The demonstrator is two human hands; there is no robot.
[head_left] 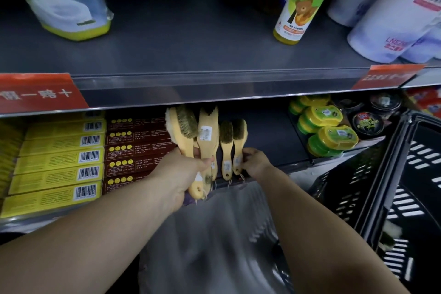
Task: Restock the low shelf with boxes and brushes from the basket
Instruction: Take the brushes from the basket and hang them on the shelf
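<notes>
Two brushes (pixel 229 148) stand at the low shelf's (pixel 274 131) front edge, right hand (pixel 254 162) pinching one; left hand (pixel 186 174) grips more; basket (pixel 381 186) looks nearly empty.

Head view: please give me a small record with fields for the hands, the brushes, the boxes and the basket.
left hand: left hand grips a bunch of wooden-handled bristle brushes
right hand: right hand touches the two smaller wooden brushes lying on the low grey shelf
boxes: yellow flat boxes and dark red flat boxes, stacked left of the brushes
basket: black slotted plastic basket, at the right
</notes>
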